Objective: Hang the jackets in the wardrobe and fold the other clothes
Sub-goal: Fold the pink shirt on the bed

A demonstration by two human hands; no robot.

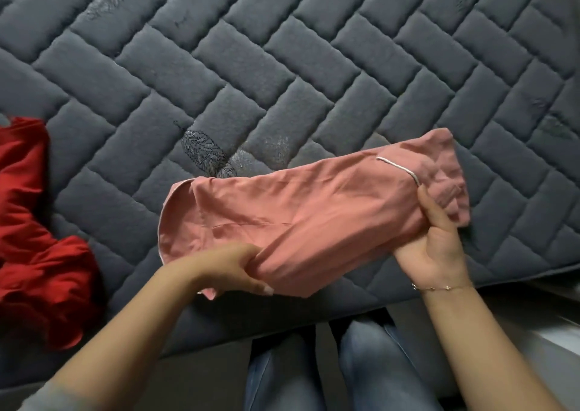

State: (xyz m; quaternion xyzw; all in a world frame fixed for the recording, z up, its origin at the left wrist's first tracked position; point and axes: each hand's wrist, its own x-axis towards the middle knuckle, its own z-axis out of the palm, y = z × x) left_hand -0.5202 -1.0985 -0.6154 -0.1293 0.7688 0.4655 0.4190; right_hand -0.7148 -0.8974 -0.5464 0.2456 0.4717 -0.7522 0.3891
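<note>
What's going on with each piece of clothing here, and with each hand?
Pink garment: partly folded, held by both hands over the mattress edge.
Red garment: crumpled, unfolded, lying on the mattress.
Left hand: gripping the pink garment's near edge.
Right hand: gripping its right end.

No legible text or labels anywhere

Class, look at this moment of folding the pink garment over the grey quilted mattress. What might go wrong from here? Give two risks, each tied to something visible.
1. The pink cotton garment is bunched in both the left hand and the right hand, so creases may get folded in.
2. It is held near the edge of the grey quilted mattress; a loose end could slip off towards the floor.
</note>
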